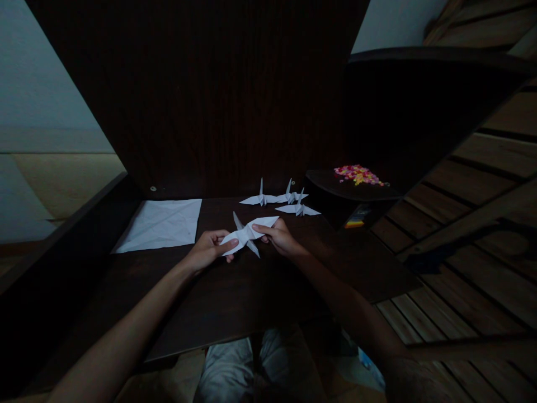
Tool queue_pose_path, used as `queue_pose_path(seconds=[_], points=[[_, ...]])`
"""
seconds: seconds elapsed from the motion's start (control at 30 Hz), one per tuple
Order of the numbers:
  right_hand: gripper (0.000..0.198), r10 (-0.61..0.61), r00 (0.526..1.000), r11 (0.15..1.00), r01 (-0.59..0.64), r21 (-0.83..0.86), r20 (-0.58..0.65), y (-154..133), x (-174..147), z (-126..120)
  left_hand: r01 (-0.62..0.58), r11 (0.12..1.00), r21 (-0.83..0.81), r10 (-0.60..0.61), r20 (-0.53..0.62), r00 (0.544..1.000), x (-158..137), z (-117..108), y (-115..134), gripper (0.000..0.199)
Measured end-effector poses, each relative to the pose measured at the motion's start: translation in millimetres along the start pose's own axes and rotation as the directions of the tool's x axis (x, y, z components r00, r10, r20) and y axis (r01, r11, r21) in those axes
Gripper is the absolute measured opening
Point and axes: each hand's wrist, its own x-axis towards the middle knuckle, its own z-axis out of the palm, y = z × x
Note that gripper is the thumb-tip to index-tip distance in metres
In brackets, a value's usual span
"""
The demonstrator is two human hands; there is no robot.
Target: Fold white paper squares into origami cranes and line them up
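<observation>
A white paper crane (pixel 246 235) is stretched between my two hands above the dark tabletop, its wings spread and two thin points sticking out above and below the body. My left hand (pixel 211 248) pinches the left wing, thumb on top. On the other wing, my right hand (pixel 282 235) presses its thumb over the paper with the fingers underneath. Just beyond stand three finished-looking paper cranes: one at the left (pixel 262 198), one behind (pixel 290 196) and one in front (pixel 300 209). Left of my hands lies a creased white paper sheet (pixel 163 224).
A dark wooden desk (pixel 235 302) with a tall back panel (pixel 218 101) and a raised left side (pixel 62 235) surrounds the work. On a small corner shelf (pixel 323 180) at the right sits a pile of small pink, red and yellow pieces (pixel 358 174). Wooden slats (pixel 474 252) run along the right.
</observation>
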Motion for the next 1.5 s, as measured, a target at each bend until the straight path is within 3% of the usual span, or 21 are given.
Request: queue_pose_path(seconds=[0.43, 0.83, 1.07, 1.2, 1.33, 1.5], points=[[0.025, -0.015, 1.000, 1.000, 0.015, 0.016, 0.006, 1.8, 1.1, -0.7, -0.003, 1.000, 0.017, 0.003, 0.007, 1.000, 0.2, -1.8, -3.2, 0.033], [0.032, 0.048, 0.999, 0.999, -0.048, -0.007, 0.023, 2.4, 0.0, 1.8, 0.007, 0.997, -0.081, -0.007, -0.001, 1.000, -0.2, -1.2, -3.7, 0.028], [0.047, 0.169, 0.977, 0.985, -0.173, -0.022, -0.129, 1.1, 2.9, 0.4, -0.011, 0.988, -0.153, -0.007, -0.117, 0.993, 2.7, -1.8, -6.2, 0.028], [0.045, -0.047, 0.979, 0.973, -0.001, -0.233, -0.200, 2.2, 0.0, -0.2, -0.029, 0.986, -0.162, -0.003, -0.197, 0.980, 3.5, -1.1, -4.5, 0.032], [0.034, -0.264, 0.963, 0.902, 0.229, -0.367, -0.048, 3.7, -7.5, 6.2, -0.026, 0.989, -0.149, -0.006, -0.213, 0.977, 4.8, -2.0, -5.7, 0.032], [0.020, -0.473, 0.878, 0.696, 0.425, -0.579, 0.075, 4.2, -15.2, 13.2, -0.016, 0.989, -0.150, -0.012, -0.186, 0.982, 5.6, -1.6, -7.5, 0.031]])
